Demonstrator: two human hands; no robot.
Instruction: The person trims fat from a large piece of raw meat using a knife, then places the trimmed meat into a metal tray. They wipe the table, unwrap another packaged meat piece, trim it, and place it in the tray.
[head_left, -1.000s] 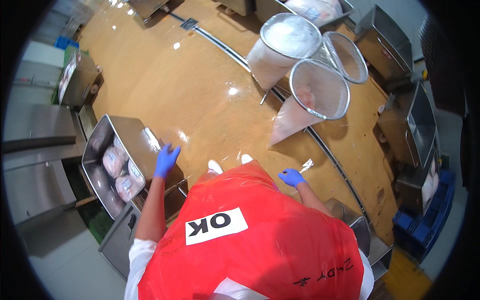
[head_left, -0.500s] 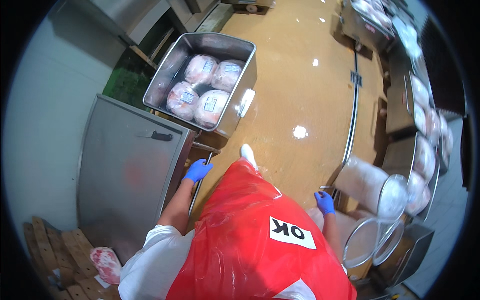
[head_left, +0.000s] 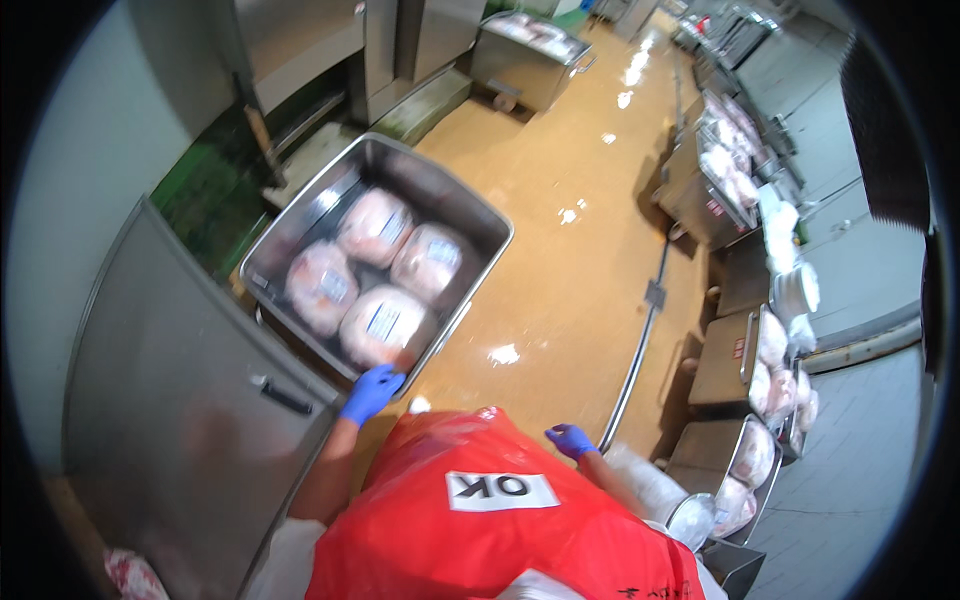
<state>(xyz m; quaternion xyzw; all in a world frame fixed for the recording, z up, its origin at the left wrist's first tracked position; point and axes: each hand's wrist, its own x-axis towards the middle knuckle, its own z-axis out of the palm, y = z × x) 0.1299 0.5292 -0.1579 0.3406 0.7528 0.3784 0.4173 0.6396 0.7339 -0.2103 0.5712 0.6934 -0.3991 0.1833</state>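
Left hand (head_left: 372, 394) and right hand (head_left: 571, 440) are gloved blue, the near apron (head_left: 430, 555) red. Meat bundles (head_left: 372, 228) at left are mottled pink-white.

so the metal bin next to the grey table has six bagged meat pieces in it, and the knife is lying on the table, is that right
Not quite: the head view shows four bagged meat pieces in the metal bin, not six. The rest stands: the bin is next to the grey table, and the knife is lying on that table.
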